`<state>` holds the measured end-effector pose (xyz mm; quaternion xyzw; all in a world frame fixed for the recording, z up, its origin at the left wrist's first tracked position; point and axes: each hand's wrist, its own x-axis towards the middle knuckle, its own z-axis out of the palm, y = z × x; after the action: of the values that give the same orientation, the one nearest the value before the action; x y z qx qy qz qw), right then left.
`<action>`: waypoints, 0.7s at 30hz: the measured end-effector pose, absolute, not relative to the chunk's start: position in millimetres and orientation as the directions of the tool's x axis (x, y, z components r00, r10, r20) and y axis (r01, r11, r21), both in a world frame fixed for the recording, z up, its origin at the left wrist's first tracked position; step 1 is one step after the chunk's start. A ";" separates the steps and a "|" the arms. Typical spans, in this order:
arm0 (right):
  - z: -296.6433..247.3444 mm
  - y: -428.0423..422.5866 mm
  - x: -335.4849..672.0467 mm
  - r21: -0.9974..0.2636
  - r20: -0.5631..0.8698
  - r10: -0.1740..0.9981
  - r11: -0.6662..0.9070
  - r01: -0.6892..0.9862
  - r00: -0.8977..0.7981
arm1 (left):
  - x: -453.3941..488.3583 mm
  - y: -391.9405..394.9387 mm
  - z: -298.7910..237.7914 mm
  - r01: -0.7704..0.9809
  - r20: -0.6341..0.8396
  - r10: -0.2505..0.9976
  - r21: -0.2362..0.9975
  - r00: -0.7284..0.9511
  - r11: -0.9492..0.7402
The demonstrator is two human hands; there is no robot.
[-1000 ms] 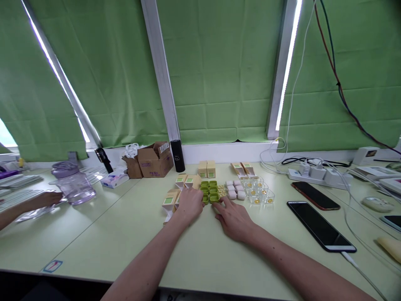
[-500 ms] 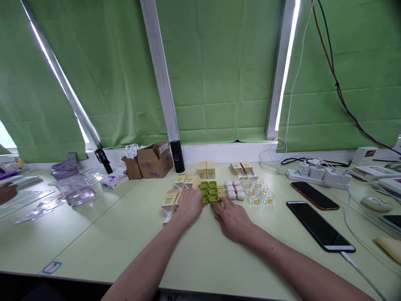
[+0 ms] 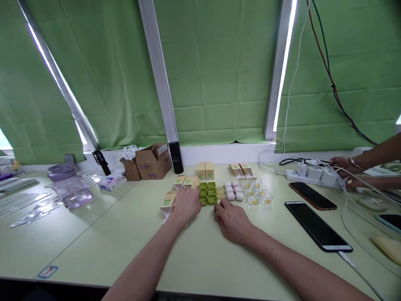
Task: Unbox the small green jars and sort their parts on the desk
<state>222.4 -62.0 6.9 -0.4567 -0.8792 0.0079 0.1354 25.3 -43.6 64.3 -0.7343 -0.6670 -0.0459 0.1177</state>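
Observation:
My left hand lies on the pale green table, fingers loosely out against the left side of a block of small green trays, partly covering some beige boxes with green labels. My right hand rests flat just in front of the trays, fingertips by the small yellow tiles. Neither hand holds anything. Right of the tiles lie pink cases and clear cups with yellow pieces. More beige boxes stand behind.
Two phones lie at the right, near a power strip with cables, where another person's hands reach in. At the left stand a purple jar, a cardboard box, a black cylinder and a tissue pack.
The other person's hand at the far left has left the view. Another person's arms have come in at the right by the power strip. My hands have barely shifted.

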 end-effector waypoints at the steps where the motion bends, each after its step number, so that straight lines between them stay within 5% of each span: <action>1: 7.2 -62.0 222.6 -0.141 0.230 0.804 0.585 0.799 -0.548 | 25.0 -43.7 65.1 0.991 0.233 0.967 -0.105 0.100 -0.077; 14: 10.9 -61.0 223.5 -0.132 0.226 0.795 0.597 0.791 -0.562 | 21.1 -40.0 76.0 0.988 0.612 0.788 0.074 0.063 -0.137; 21: 8.4 -60.8 224.5 -0.152 0.227 0.789 0.608 0.779 -0.572 | 24.6 -42.3 95.5 0.968 0.695 0.716 0.134 0.059 -0.210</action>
<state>224.5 -60.8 8.4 -0.4422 -0.8863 0.0174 0.1367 24.6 -42.3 95.5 -0.7028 -0.5993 -0.3335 0.1889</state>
